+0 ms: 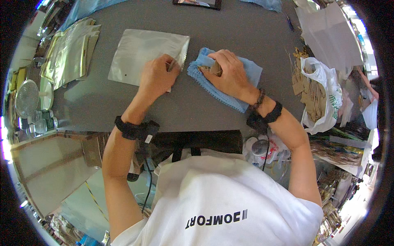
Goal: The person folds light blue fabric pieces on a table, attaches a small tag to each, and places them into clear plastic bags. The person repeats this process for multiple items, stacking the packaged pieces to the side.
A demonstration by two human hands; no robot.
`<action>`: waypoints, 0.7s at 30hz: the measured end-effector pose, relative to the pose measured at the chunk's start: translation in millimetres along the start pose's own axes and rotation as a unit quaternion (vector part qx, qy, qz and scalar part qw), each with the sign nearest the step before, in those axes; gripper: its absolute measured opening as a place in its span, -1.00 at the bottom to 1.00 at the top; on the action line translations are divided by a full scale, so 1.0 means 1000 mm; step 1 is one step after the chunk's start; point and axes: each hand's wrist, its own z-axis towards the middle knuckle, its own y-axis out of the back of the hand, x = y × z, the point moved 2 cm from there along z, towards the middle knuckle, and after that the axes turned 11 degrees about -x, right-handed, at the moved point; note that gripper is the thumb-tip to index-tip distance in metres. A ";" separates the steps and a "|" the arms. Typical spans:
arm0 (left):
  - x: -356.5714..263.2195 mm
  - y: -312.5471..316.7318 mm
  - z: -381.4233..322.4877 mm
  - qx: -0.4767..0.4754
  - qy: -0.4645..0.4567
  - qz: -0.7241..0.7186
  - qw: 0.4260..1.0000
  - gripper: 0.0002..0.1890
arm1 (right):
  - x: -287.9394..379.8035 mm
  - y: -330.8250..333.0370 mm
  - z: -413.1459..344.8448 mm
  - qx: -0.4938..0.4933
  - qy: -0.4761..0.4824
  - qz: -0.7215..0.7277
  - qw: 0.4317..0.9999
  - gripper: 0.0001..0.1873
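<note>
A clear flat plastic bag (138, 46) lies on the grey tabletop. Over its lower right edge is my left hand (160, 75), fingers curled in; motion blur and the hand itself hide whether it pinches the bag or a small piece. To the right, a folded blue cloth (251, 69) is spread on the table. Resting on that cloth, my right hand (229, 70) grips a small brown tag-like piece (217, 69) between thumb and fingers. Strands like twine show beside the thumb, and the palm covers the rest of the piece.
Several flat bags (69, 55) are stacked at the far left. On the right, a white plastic bag (331, 98) holds brown card pieces with twine (311, 92); translucent sheets (329, 37) lie beyond. A framed screen (197, 3) sits at the far edge, and a small fan (27, 95) stands left.
</note>
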 end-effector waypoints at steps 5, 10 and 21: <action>-0.002 -0.012 -0.027 -0.086 -0.163 0.000 0.983 -0.78 | 0.022 -0.027 0.006 -0.020 0.019 0.028 0.999 -0.53; -0.003 -0.008 -0.056 -0.118 -0.195 -0.150 0.962 -0.82 | 0.031 -0.035 0.008 0.080 0.019 -0.058 0.995 -0.42; 0.026 0.018 0.040 -0.008 -0.212 -0.027 0.977 -0.86 | 0.083 -0.057 0.002 0.167 0.118 0.144 0.968 -0.37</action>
